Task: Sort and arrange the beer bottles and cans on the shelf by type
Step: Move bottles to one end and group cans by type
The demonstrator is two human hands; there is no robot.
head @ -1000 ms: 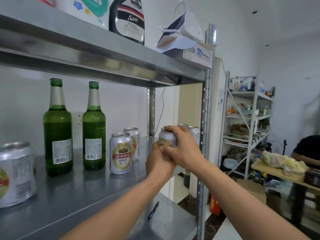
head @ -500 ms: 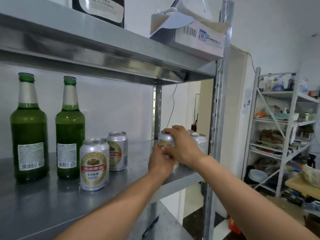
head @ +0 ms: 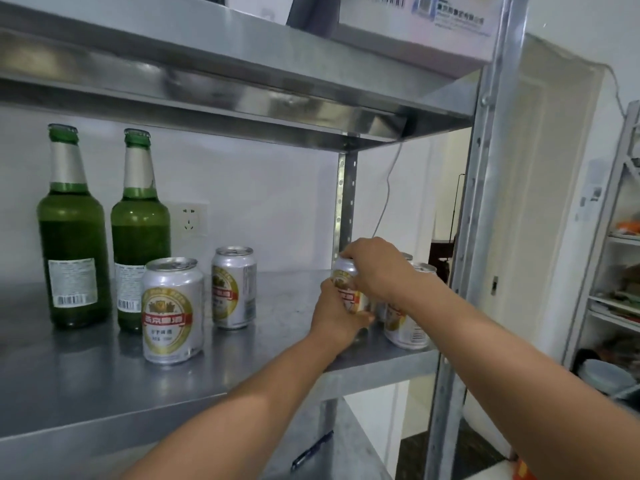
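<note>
Both hands on one silver can [head: 341, 284], upright, long axis vertical, just left of the front post [head: 465, 237], at that end of the shelf [head: 104, 375]. Cannot tell whether the base is touching the deck or just clear of it.

Right hand [head: 374, 268] over the top, fingers curled down on rim and upper wall, wrist arched, forearm in from the post side. Left hand [head: 334, 318] lower, fingers wrapped round the lower body from the near side.

Between held can and post: neighbour can [head: 407, 318] close by the post, and a rear can [head: 408, 256] mostly hidden behind the right wrist. Gap to the neighbour not readable.

Judged step: seating this can into the cluster by the post; tight fit, risk of nudging the neighbour.

Well left of the post: front loose can [head: 172, 310], back loose can [head: 233, 287], then right bottle [head: 140, 233] and left bottle [head: 72, 237], all upright. Probably those two cans next.
</note>
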